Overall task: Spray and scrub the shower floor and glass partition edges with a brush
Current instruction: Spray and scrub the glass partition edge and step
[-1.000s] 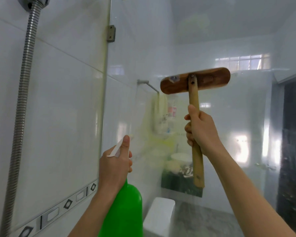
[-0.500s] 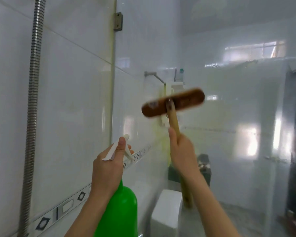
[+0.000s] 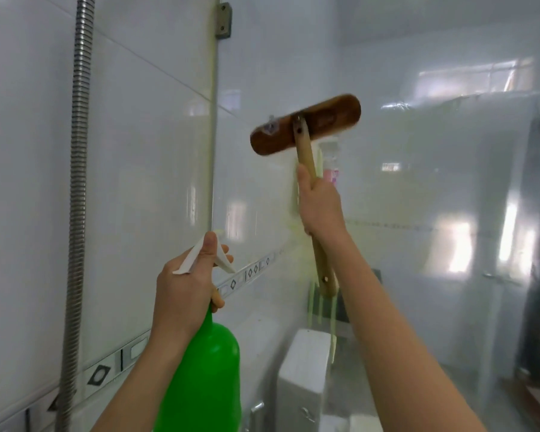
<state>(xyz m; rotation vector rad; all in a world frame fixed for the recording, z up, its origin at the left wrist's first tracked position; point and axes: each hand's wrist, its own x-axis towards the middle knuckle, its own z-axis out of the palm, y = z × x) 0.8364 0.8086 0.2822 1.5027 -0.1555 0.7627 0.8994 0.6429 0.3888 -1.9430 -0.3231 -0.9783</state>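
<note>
Fingers [image 3: 210,247] of our left hand [image 3: 184,288] are wrapping round the white trigger head of the green spray bottle [image 3: 203,369] at 6 o'clock. Our right hand [image 3: 320,210] is gripping the wooden scrub brush [image 3: 306,124] by its handle, head up at 12 o'clock against the glass partition [image 3: 434,244].

Bright daylight, glare on glass partition [image 3: 418,213], motion-blurred brush [image 3: 306,124]

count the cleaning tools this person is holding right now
2. A green spray bottle in the left hand, low centre; a wooden brush in the right hand, held high by the glass partition. Others may lie out of view.
</note>
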